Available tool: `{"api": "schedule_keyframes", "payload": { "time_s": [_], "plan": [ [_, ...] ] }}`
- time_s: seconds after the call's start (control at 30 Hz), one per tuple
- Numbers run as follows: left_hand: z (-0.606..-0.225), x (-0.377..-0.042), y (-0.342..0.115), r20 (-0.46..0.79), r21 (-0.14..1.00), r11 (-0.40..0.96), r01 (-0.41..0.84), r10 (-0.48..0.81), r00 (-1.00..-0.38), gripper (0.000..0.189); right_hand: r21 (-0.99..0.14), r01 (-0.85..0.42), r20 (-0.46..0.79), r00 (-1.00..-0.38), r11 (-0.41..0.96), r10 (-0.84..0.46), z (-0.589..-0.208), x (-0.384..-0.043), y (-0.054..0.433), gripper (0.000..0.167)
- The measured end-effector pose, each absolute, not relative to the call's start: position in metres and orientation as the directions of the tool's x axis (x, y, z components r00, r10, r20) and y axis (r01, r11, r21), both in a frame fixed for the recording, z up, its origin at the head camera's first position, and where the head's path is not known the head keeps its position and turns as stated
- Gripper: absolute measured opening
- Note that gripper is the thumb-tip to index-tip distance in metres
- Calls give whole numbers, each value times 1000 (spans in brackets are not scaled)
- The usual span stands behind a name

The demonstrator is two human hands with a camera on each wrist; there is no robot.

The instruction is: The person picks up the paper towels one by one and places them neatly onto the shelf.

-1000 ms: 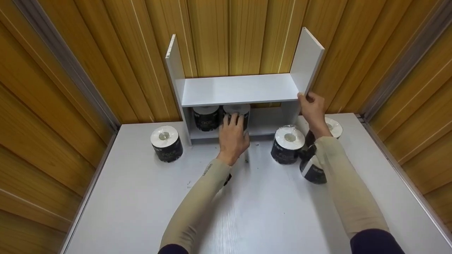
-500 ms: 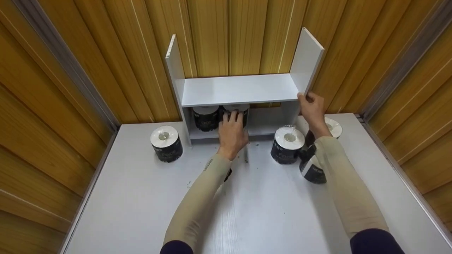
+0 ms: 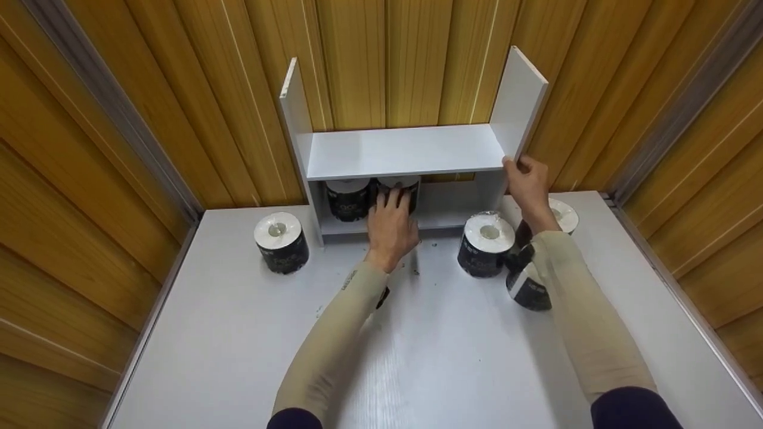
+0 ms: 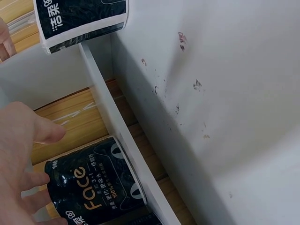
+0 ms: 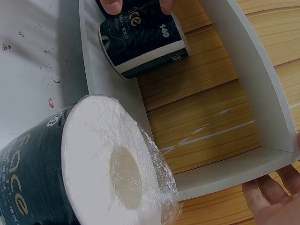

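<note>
White board makes up the shelf unit (image 3: pixel 405 149), which stands on the white counter (image 3: pixel 429 357) against a wood-grain wall (image 3: pixel 411 59). The step in hand looks to be setting toilet rolls into its lower compartment (image 3: pixel 444 217): the left hand (image 3: pixel 390 232) reaches in under the middle board, fingers spread and laid against the front of the second roll (image 4: pixel 98 183), thumb standing apart rather than closed round it. The right hand (image 3: pixel 529 190) is clamped on the front edge of the right side panel (image 3: pixel 518 101), seemingly to steady the unit. The next move probably calls for squaring that roll up, then drawing the left hand out without catching the wrapper. Two rolls stand upright in the lower compartment, both toward its left end, the first roll (image 3: pixel 349 199) near the left side panel (image 3: pixel 294 119) and the second just beside it; whether they touch is hard to tell. On the counter, one roll (image 3: pixel 281 244) stands left of the unit, while to the right are an upright roll (image 3: pixel 486 247), a nearer roll (image 3: pixel 532 292) and a farther roll (image 3: pixel 563 217), the latter two partly hidden by the right sleeve (image 3: pixel 578 298).
</note>
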State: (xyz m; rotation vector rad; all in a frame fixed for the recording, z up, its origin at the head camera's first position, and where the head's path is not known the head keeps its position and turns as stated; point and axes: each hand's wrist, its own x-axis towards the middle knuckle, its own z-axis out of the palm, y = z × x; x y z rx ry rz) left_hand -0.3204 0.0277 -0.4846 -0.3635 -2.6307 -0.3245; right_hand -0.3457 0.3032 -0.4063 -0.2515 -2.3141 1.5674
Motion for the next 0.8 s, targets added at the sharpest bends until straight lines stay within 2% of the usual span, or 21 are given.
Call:
{"api": "schedule_keyframes", "payload": {
  "time_s": [0.33, 0.57, 0.8],
  "plan": [
    [-492, -312, 15, 521, 142, 927, 347, 228, -822, 61, -922, -34, 172, -929, 387, 329, -407, -347, 305, 47],
    [-493, -305, 2, 553, 182, 903, 389, 233, -800, 58, -923, -33, 172, -926, 383, 336, -406, -348, 308, 40],
    [-492, -297, -9, 561, 164, 910, 380, 231, -795, 58, -924, -46, 182, -925, 380, 332, -406, -349, 309, 46]
  ]
}}
